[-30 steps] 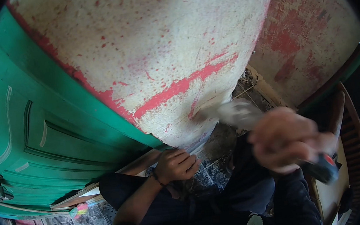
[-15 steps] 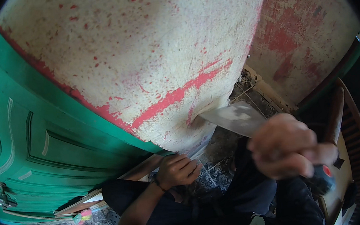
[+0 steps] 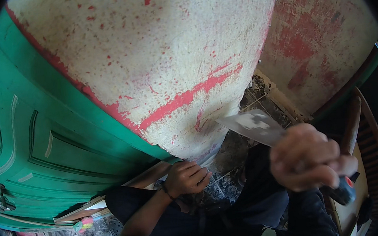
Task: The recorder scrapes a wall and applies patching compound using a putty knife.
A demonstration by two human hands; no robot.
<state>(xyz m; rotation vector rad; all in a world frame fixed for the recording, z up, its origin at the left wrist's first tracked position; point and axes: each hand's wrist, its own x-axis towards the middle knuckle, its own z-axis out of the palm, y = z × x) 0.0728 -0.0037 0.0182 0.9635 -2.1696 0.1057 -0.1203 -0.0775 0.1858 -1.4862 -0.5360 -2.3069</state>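
My right hand (image 3: pixel 310 157) is wrapped round the handle of a scraper (image 3: pixel 255 127). Its broad metal blade carries white smears, and the dark handle end with a red patch shows below the hand. The blade's edge is at the lower part of the wall (image 3: pixel 182 54), a pale surface with flaking red paint; whether it touches cannot be told. Just above lies a red paint streak (image 3: pixel 174 104). My left hand (image 3: pixel 187 178) rests near my left knee with its fingers curled in and nothing seen in them. A dark band circles that wrist.
At left stands a green panelled door (image 3: pixel 63 149) with a metal latch (image 3: pixel 4 197). Another wall (image 3: pixel 313 31) with red patches rises at right, with a wooden slatted chair (image 3: pixel 373 140) below it. The dark tiled floor (image 3: pixel 232 159) is dusty.
My right hand and the scraper have shifted slightly right and down, with the blade pulled back a little along the wall. My left hand stays in place. The view has turned slightly.
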